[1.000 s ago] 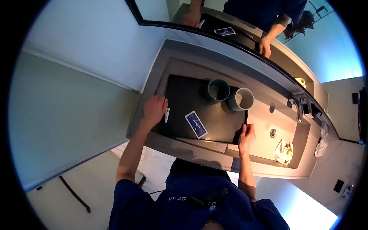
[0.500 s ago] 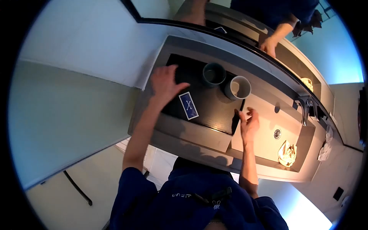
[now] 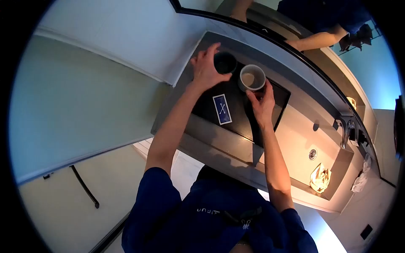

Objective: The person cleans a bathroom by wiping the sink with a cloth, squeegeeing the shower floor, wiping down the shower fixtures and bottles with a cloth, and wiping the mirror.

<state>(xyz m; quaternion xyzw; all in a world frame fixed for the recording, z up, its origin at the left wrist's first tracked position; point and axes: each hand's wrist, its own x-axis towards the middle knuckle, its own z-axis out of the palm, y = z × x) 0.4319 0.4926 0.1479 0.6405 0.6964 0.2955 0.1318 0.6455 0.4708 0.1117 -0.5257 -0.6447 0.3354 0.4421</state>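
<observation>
My left hand point(image 3: 206, 71) curves around the left side of a dark green cup point(image 3: 225, 63), thumb in front and fingers behind. Beside it on the right stands a light grey cup point(image 3: 252, 77), held by my right hand point(image 3: 263, 105) with the thumb at the front and fingers around its right side. Both cups are at the back of a black rectangular tray point(image 3: 238, 120). In front of them, a blue card or packet with a white border and crossed white swabs point(image 3: 222, 109) lies flat on the tray.
The grey counter point(image 3: 202, 143) runs into a sink basin point(image 3: 295, 135) with a drain and a chrome faucet point(image 3: 347, 133). A crumpled beige cloth or bag point(image 3: 320, 178) lies in the basin. A black-framed mirror point(image 3: 312, 67) borders the back; a wall stands at left.
Both hands have come onto the cups, the right from the tray's right edge. The cups have shifted left and back on the tray, away from its right corner. The view has shifted too.
</observation>
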